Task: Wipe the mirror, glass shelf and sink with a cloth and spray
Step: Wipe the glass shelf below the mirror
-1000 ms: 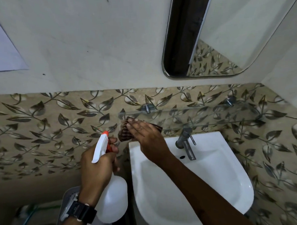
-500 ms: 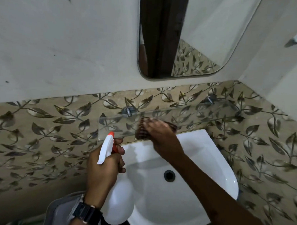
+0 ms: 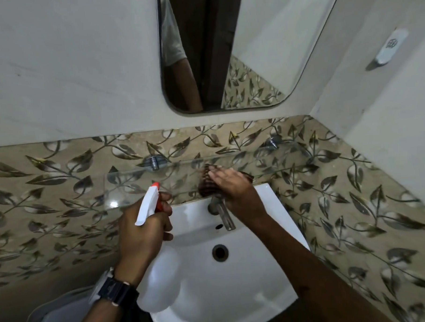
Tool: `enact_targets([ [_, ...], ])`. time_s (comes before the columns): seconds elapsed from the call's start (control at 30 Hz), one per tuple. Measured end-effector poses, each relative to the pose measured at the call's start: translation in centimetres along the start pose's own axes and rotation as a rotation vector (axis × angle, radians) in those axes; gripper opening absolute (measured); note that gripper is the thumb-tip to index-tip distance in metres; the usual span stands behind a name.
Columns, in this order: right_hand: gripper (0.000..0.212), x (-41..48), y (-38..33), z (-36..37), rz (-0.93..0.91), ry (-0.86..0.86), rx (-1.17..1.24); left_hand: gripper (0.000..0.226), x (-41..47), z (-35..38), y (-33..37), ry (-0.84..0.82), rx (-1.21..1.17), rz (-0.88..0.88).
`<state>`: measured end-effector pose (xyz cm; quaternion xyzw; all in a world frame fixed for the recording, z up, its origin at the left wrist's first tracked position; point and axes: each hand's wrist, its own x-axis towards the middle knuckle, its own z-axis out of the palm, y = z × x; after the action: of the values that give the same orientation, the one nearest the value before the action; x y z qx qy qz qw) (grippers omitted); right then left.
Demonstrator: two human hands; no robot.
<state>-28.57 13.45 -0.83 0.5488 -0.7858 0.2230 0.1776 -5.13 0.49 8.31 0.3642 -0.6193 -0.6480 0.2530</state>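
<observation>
A clear glass shelf runs along the leaf-patterned wall above a white sink. My right hand presses a dark brown ribbed cloth flat on the shelf near its middle, just above the tap. My left hand grips a white spray bottle with a red nozzle, held over the sink's left rim, pointing up toward the shelf. A rounded mirror hangs on the wall above and reflects an arm and a sleeve.
A metal tap sticks out over the basin under my right hand. Two metal brackets hold the shelf. A white wall fitting sits on the right wall. A grey bin lid lies at the lower left.
My right hand has slid the cloth rightward along the shelf, from its left end to above the tap. The view has shifted left and down; the left hand keeps its grip on the bottle.
</observation>
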Motion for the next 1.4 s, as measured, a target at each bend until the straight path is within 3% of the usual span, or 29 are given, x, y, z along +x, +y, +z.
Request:
enact_targets([
  [0.13, 0.075, -1.8, 5.3, -2.5, 0.147, 0.002, -0.049, 0.035, 0.2, 2.3, 0.6, -0.104, 0.038, 0.042],
  [0.33, 0.067, -3.7, 10.1, -7.1, 0.562, -0.017, -0.05, 0.032, -0.1, 6.2, 1.5, -0.286, 0.024, 0.069],
  [0.47, 0.069, -3.0, 10.7, -9.4, 0.661, -0.118, -0.028, 0.034, -0.7, 7.9, 2.7, -0.381, -0.019, 0.083],
  [0.57, 0.077, -2.9, 13.3, -9.8, 0.661, -0.209, -0.059, 0.037, -1.3, 8.0, 3.0, -0.432, -0.031, 0.06],
  [0.63, 0.072, -2.4, 14.0, -10.2, 0.682, -0.235, -0.012, 0.037, -1.7, 7.3, 3.0, -0.435, -0.013, 0.048],
  [0.77, 0.065, -3.3, 11.2, -9.3, 0.773, -0.014, 0.104, 0.037, -1.9, 5.2, 2.2, -0.384, 0.027, 0.019],
  [0.9, 0.071, -4.7, 4.9, -5.9, 0.645, 0.111, 0.281, 0.033, -1.4, 3.9, 1.5, -0.356, 0.037, 0.002],
  [1.03, 0.077, -5.6, -1.2, -3.5, 0.439, -0.031, 0.444, 0.036, -1.2, 3.6, 1.2, -0.36, 0.056, -0.024],
  [1.13, 0.069, -8.5, -3.1, -1.6, 0.528, -0.182, 0.613, 0.039, -1.3, 3.3, 1.4, -0.337, 0.045, -0.026],
  [1.2, 0.051, -9.5, -2.6, -0.8, 0.809, -0.08, 0.744, 0.036, -1.6, 3.0, 1.6, -0.337, 0.037, -0.018],
  [1.27, 0.031, -9.8, 0.7, 0.3, 1.125, 0.184, 0.88, 0.032, -1.6, 2.7, 1.8, -0.327, 0.028, -0.011],
  [1.33, 0.031, -8.6, 4.9, 0.4, 1.3, 0.46, 1.207, 0.033, -1.5, 2.4, 1.8, -0.313, 0.026, -0.003],
  [1.4, 0.046, -6.6, 8.3, -0.5, 1.35, 0.727, 1.482, 0.037, -1.4, 2.2, 1.6, -0.301, 0.033, -0.006],
])
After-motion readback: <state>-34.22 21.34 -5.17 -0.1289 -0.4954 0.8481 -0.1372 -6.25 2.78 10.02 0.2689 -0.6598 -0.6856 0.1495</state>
